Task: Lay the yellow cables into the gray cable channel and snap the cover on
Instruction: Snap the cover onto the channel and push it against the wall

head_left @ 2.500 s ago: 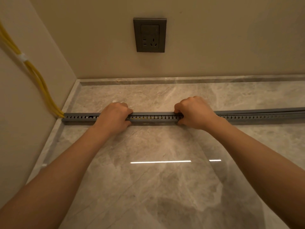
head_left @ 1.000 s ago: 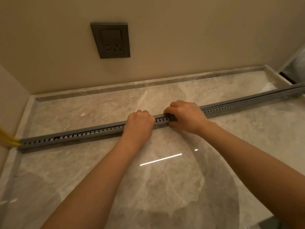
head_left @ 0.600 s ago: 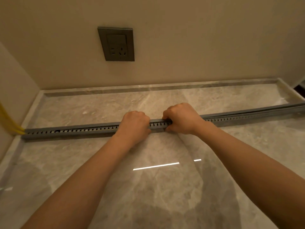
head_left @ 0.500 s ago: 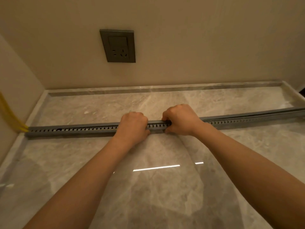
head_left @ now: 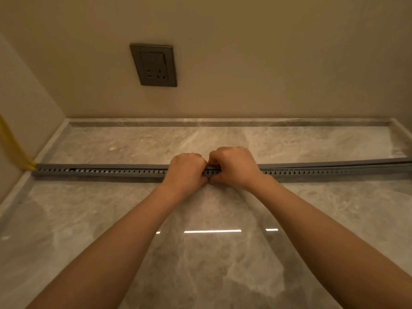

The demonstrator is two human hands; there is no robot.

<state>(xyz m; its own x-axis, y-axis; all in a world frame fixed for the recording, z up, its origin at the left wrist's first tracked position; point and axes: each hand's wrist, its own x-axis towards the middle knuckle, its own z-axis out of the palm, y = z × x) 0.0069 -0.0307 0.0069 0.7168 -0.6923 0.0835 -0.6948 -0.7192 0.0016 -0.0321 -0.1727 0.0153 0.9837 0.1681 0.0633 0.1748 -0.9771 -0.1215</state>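
Observation:
A long gray slotted cable channel (head_left: 111, 172) lies across the marble floor from the left wall to the right edge of view. Its gray cover (head_left: 323, 164) lies along the top and looks slightly raised toward the far right. Yellow cables (head_left: 13, 150) come down the left wall and enter the channel's left end; inside the channel they are hidden. My left hand (head_left: 186, 171) and my right hand (head_left: 234, 167) grip the channel and cover side by side at its middle, fingers curled over the top, almost touching each other.
A dark wall socket (head_left: 153, 64) sits on the beige back wall above the hands. A marble skirting (head_left: 223, 122) runs along the wall's foot. Glossy marble floor (head_left: 211, 253) spreads in front of the channel, showing light reflections.
My left hand has slid right along the channel toward the right hand, closing the gap between them. The view has shifted as my head moved.

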